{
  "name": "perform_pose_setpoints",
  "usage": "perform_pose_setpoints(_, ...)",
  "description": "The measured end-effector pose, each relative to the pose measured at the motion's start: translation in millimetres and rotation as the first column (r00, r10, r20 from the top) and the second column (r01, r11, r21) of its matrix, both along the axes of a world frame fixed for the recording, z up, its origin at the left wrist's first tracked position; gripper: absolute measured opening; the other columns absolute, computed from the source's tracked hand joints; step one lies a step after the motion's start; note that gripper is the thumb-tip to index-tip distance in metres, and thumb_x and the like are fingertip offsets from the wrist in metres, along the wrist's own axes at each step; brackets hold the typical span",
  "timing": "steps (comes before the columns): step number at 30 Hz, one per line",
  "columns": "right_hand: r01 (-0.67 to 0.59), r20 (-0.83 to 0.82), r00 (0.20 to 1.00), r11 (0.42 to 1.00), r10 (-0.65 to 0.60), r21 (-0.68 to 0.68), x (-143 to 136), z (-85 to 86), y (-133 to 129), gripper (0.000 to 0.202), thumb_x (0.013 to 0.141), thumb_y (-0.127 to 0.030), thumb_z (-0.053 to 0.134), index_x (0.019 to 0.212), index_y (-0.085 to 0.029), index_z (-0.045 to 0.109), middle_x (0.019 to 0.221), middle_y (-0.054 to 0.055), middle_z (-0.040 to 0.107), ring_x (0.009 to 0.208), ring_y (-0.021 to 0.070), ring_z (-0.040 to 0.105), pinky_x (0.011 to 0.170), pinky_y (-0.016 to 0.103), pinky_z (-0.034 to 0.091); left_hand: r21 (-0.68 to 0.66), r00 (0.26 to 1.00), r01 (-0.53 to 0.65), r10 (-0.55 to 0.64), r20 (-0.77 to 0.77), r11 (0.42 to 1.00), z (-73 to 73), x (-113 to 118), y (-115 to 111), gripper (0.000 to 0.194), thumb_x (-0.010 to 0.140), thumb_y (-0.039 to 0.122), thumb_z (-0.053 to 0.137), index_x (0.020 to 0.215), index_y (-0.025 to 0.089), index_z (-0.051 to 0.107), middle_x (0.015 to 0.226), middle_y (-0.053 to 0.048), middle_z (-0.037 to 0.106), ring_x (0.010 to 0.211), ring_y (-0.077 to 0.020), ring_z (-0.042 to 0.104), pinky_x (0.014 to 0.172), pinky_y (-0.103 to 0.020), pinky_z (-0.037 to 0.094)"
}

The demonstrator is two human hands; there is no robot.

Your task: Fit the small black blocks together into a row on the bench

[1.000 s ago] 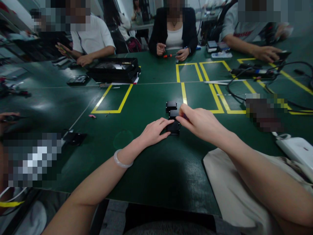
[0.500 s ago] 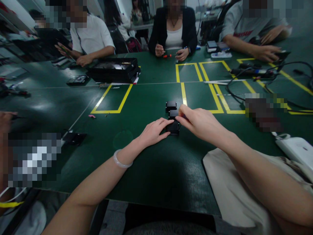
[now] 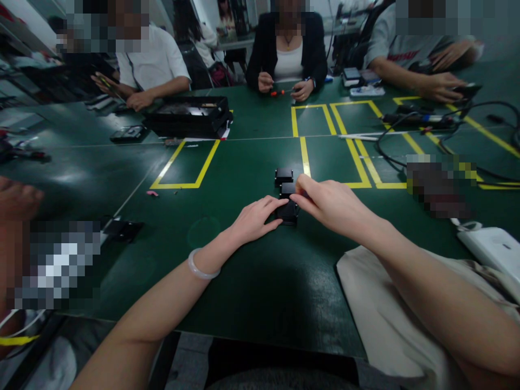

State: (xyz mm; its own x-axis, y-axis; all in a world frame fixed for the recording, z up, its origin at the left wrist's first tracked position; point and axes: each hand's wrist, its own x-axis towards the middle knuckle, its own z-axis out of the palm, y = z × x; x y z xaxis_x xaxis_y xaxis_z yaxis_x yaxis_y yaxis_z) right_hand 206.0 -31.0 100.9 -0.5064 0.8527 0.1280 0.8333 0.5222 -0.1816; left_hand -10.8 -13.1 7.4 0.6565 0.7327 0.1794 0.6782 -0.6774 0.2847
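Note:
Three small black box-shaped parts stand in a column on the green table: a far black block point(image 3: 284, 175), a middle black block point(image 3: 286, 189) and a near black block point(image 3: 288, 213). My left hand point(image 3: 258, 218), with a pale bangle at the wrist, grips the near block, its thumb at the lower left edge and its fingertips along the top. My right hand point(image 3: 320, 197) is closed in a pinch at the right side of the middle and near blocks. Whatever sits between its fingertips is too small or hidden to make out.
Yellow tape point(image 3: 305, 154) marks rectangles on the table. A beige cloth bag point(image 3: 365, 292) and a white power bank point(image 3: 491, 249) lie at right, near black cables point(image 3: 379, 146). A black case point(image 3: 190, 116) stands at far left. Several people sit around, one hand point(image 3: 18, 197) at left.
My hands and the three black blocks stay almost in place. At the left edge, another person's hand has shifted slightly.

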Motion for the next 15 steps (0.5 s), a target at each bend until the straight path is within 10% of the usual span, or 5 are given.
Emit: perform_pose_setpoints(15,-0.039,-0.063,0.997,0.999,0.038,-0.019,1.4,-0.1,-0.6,0.019,0.094,-0.029,0.036,0.105,-0.018,0.047,0.072,0.001,0.061,0.057,0.0142,0.050,0.052,0.026,0.023,-0.013,1.000,0.002,-0.002,0.009,1.000,0.8,-0.3,0.1,0.046,0.091,0.031,0.053,0.135,0.024,0.041,0.121,-0.007,0.054,0.104,-0.0214,0.058,0.085,-0.033,0.050)
